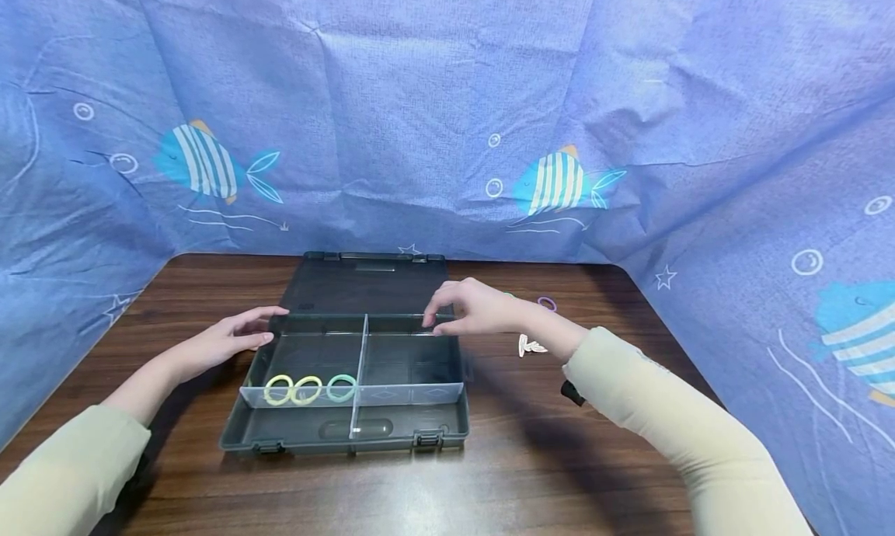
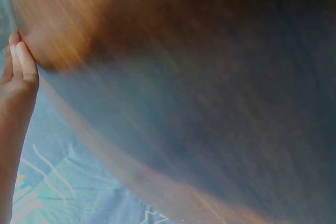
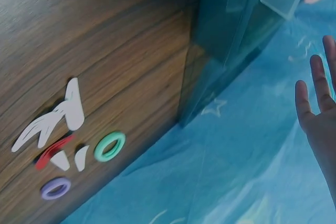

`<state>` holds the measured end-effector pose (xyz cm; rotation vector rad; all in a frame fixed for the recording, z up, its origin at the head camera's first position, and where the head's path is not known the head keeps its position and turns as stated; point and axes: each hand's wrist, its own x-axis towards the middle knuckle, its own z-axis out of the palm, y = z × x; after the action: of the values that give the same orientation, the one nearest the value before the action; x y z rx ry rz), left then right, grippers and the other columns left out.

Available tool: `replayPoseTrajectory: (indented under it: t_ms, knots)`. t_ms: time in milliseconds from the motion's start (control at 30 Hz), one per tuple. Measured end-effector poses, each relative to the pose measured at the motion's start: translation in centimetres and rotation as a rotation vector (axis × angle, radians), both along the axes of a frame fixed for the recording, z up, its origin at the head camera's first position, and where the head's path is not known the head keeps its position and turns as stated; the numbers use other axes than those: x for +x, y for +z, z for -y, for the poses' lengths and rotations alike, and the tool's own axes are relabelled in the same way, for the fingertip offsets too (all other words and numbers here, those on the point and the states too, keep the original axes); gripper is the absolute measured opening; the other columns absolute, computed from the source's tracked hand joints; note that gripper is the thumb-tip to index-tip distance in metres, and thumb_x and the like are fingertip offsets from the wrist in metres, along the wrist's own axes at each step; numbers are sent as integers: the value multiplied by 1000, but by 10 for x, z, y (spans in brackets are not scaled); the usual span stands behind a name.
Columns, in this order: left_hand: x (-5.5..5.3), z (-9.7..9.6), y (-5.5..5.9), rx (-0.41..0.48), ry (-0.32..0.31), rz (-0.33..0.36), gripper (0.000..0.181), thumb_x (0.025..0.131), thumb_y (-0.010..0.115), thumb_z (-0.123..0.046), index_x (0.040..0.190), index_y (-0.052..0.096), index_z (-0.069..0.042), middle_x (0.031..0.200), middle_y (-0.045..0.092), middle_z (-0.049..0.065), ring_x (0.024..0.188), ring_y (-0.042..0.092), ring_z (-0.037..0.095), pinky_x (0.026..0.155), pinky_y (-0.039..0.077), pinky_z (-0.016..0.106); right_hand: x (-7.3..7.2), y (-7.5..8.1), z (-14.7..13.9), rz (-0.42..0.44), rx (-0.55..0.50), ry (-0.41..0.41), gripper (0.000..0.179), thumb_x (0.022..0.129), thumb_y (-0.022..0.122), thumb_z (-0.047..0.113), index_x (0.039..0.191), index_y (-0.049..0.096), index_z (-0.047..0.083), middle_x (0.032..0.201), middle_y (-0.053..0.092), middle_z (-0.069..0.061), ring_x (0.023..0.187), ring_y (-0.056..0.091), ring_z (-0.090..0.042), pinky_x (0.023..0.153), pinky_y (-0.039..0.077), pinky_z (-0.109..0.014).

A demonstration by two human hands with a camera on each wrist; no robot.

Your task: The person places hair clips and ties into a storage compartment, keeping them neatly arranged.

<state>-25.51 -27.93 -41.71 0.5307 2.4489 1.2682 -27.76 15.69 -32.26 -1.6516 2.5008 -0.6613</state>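
Note:
A dark translucent compartment box [image 1: 315,447] lies on the table with its lid [image 1: 363,287] folded back. My left hand [image 1: 224,342] is at the box's left edge, fingers extended and fingertips right at the rim. Over the back right compartment hovers my right hand [image 1: 471,307], its fingers gently bent, thumb apart, nothing visible between them. In the right wrist view that hand [image 3: 325,129] shows spread fingers. Two yellow rings [image 1: 266,392] and a green ring [image 1: 341,377], like hair ties, show along the clear cross divider [image 1: 412,395] on the left side.
Right of the box, on the wooden table [image 1: 489,474], lie a purple ring [image 3: 43,191], another green ring [image 3: 122,141], several white flat pieces [image 3: 75,108] and a red piece [image 3: 54,152]. A blue fish-print cloth [image 1: 391,132] hangs behind the table and along its sides.

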Motion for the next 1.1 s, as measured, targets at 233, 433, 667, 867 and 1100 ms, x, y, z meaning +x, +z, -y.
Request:
replayPoseTrajectory:
  t_ms: [233, 433, 667, 867, 1100]
  knots:
    - [-1, 1, -1, 2, 1, -3, 49, 100, 47, -32, 145, 34, -20, 150, 26, 21, 134, 26, 44, 98, 32, 63, -6, 6, -30, 13, -66, -94, 14, 84, 72, 17, 98, 70, 19, 99, 66, 11, 100, 57, -6, 91, 45, -31]
    - [-1, 2, -1, 10, 2, 3, 49, 100, 47, -32, 145, 34, -19, 149, 27, 20, 134, 27, 43, 98, 32, 62, -15, 7, -50, -3, -97, -171, 15, 83, 73, 16, 97, 71, 19, 101, 67, 9, 101, 59, -9, 89, 46, -35]
    - [1, 1, 3, 1, -15, -11, 49, 100, 47, -31, 145, 34, -19, 150, 26, 21, 133, 27, 45, 96, 35, 60, -25, 4, -67, 29, -82, -309, 13, 84, 72, 20, 98, 71, 20, 100, 67, 9, 99, 59, -10, 86, 45, -34]
    - [0, 1, 2, 6, -12, -3, 49, 100, 48, -31, 145, 34, -19, 151, 25, 20, 134, 26, 44, 96, 35, 61, -36, -1, -78, 23, -72, -372, 14, 85, 71, 19, 99, 71, 16, 101, 69, 5, 101, 60, -13, 86, 46, -39]
    - [-1, 3, -2, 10, -9, -8, 49, 99, 48, -32, 145, 35, -20, 150, 26, 20, 133, 27, 44, 97, 35, 60, -48, -11, -88, 29, -103, -426, 14, 84, 72, 15, 98, 71, 12, 99, 70, 0, 98, 60, -20, 85, 46, -46]
